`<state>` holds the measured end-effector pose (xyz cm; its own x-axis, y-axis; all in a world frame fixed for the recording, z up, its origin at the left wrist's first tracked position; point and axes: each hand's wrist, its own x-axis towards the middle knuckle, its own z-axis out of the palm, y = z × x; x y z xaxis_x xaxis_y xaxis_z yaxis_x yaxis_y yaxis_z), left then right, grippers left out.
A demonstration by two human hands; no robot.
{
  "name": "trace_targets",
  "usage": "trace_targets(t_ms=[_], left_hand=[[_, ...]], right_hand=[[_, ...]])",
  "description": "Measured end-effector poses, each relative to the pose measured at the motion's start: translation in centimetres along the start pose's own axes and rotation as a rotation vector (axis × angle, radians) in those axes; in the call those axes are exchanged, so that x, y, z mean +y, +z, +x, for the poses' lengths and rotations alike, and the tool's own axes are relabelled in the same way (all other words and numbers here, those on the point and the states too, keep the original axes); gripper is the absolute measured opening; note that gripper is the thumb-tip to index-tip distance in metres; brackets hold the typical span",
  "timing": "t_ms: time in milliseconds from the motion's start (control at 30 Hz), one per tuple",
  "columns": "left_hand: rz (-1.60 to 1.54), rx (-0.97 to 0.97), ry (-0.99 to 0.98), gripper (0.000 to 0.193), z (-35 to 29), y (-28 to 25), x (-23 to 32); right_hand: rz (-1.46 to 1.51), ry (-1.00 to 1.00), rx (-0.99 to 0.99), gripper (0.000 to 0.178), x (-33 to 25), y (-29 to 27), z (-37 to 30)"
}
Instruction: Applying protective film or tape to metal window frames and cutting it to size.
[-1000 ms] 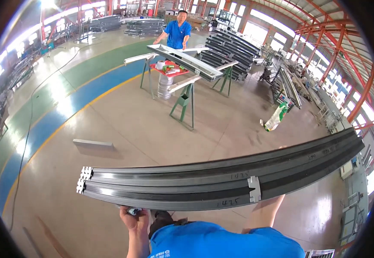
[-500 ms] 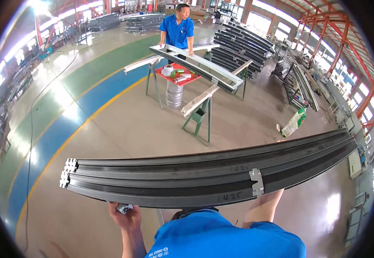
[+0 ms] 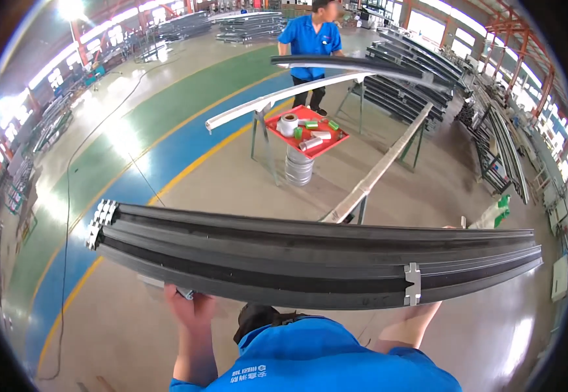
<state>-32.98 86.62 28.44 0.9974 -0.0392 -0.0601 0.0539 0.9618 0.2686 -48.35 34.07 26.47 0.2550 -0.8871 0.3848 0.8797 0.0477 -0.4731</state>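
Observation:
A long bundle of black metal profiles (image 3: 310,251) spans the head view in front of me, with silver notched pieces at its left end and a silver bracket (image 3: 412,284) across its right part. My left hand (image 3: 191,306) is closed at the bundle's near edge, toward its left end, beside a small silver edge. My right forearm passes beneath the right part. The bundle hides most of my right hand (image 3: 451,227); only a small bit shows at the far edge.
Two trestles with pale wrapped beams (image 3: 378,176) stand ahead, a red tray (image 3: 331,147) of rolls between them. Behind, a co-worker in blue (image 3: 311,39) holds a black frame (image 3: 343,62). Stacked frames (image 3: 401,91) and a green-white bag (image 3: 493,214) lie to the right.
The co-worker's frame has come off the trestles and moved back with them, tilted up. My bundle has tilted, its left end higher in view and its right part lower. My view has shifted.

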Motion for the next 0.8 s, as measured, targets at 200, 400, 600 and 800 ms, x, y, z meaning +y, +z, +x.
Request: trace_targets(t_ms=[200, 400, 600, 800], left_hand=[[0.002, -0.119, -0.061, 0.036, 17.5, 3.0, -0.2], [0.065, -0.009, -0.159, 0.025, 35.8, 6.6, -0.5], [0.06, -0.158, -0.284, 0.019, 53.8, 8.7, -2.7], [0.14, -0.218, -0.35, 0.017, 68.0, 11.9, -9.6]], right_hand=[[0.054, 0.064, -0.097, 0.06, 16.0, 5.0, 4.6], [0.132, 0.197, -0.223, 0.06, 35.2, 14.2, 8.9], [0.303, 0.437, -0.341, 0.059, 59.0, 24.0, 10.2], [0.573, 0.714, -0.442, 0.058, 83.1, 33.2, 5.8]])
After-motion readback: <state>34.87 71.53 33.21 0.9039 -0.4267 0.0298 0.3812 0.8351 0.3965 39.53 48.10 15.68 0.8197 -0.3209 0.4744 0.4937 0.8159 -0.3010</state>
